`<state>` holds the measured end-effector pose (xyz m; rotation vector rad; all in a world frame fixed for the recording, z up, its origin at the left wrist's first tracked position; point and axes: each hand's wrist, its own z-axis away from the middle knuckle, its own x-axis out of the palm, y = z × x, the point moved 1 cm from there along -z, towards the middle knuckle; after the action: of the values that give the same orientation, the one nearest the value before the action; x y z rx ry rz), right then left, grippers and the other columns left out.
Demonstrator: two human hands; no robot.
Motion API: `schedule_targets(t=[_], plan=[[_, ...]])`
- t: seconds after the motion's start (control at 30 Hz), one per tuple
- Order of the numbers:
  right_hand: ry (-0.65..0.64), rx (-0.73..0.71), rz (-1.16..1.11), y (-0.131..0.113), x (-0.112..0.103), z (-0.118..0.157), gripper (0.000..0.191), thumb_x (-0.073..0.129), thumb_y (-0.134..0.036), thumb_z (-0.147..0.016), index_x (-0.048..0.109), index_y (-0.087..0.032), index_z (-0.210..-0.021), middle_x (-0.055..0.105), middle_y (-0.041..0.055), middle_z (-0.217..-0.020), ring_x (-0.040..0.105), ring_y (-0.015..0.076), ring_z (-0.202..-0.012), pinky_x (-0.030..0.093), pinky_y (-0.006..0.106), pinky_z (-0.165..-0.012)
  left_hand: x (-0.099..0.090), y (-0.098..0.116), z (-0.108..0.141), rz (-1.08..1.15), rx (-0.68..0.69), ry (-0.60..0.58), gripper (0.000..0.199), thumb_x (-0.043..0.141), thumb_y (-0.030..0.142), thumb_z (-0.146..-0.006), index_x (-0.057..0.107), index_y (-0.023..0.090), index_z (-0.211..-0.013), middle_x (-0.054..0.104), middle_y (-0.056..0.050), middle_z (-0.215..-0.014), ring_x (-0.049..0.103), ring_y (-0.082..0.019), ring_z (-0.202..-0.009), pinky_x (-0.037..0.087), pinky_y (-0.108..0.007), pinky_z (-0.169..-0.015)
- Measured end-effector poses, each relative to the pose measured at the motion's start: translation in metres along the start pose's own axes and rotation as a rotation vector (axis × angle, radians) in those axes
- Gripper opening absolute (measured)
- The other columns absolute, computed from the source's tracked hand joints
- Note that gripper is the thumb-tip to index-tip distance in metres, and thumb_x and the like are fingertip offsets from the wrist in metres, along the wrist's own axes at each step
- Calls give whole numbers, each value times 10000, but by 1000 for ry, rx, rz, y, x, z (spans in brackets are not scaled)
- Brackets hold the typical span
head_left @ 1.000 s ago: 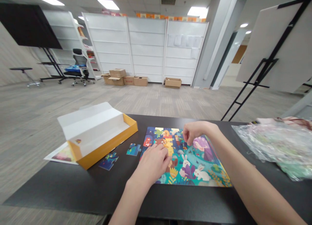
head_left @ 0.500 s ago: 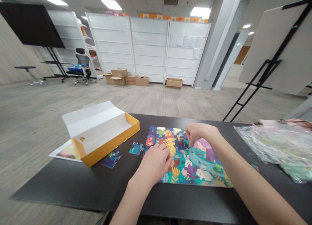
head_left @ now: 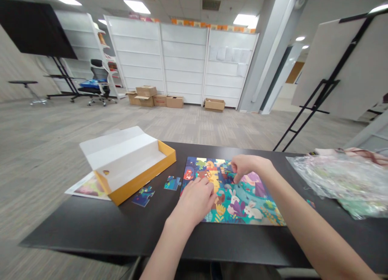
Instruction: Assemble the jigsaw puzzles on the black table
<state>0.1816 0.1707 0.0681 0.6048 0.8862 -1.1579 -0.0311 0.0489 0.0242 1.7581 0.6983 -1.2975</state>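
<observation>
A colourful jigsaw puzzle (head_left: 239,209) with rabbits, plants and other animals lies on the black table. My left hand (head_left: 197,194) rests flat over its left part, fingers stretched out, covering some of the picture. Above the upper middle, my right hand (head_left: 244,166) is curled with a fingertip pointing down onto the puzzle; whether it pinches a piece is hidden. To the left lie two loose blue puzzle pieces, a smaller one (head_left: 172,183) near the puzzle's edge and a larger one (head_left: 143,196) by the box.
An open yellow box (head_left: 145,175) with a white lid stands at the left, partly over a printed sheet (head_left: 86,187). Clear plastic bags (head_left: 339,179) lie at the right. Near my right forearm a small coloured piece (head_left: 311,203) shows. The table's front edge (head_left: 242,260) is close to me.
My right fingertip has shifted slightly but stays over the same area of the puzzle. My left hand remains in place. The whole view has moved a little.
</observation>
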Motion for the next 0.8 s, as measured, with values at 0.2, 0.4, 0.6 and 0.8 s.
schedule_targets(t=[0.2,0.4,0.6,0.8], plan=[[113,62,-196,71,9,61,430,752,-514,-633,695,-176,-894,735,64,-813,667,215,-714,460,279,-608,-8,2,9,64,-12,-18,277,488,302,-978,674,186,-808,684,-72,-935,635,-214,-907,480,-306,-793],[232,285,-91,139,44,126,306,766,-397,-599,746,-208,-839,753,91,-864,684,277,-811,493,337,-695,-9,1,16,93,13,-42,298,467,288,-983,697,187,-823,691,-78,-944,647,-219,-928,473,-302,-793],[268,327,-173,157,90,144,429,766,-330,-549,749,-209,-961,755,102,-1022,697,314,-918,524,359,-785,-8,1,18,87,42,-23,314,461,322,-989,690,184,-824,695,-83,-946,646,-216,-918,472,-293,-785],[303,319,-167,152,106,137,468,739,-287,-565,720,-183,-1021,750,119,-1004,694,308,-921,510,351,-792,-10,2,19,77,42,-19,316,443,326,-993,700,182,-880,703,-94,-978,655,-225,-931,484,-302,-789]])
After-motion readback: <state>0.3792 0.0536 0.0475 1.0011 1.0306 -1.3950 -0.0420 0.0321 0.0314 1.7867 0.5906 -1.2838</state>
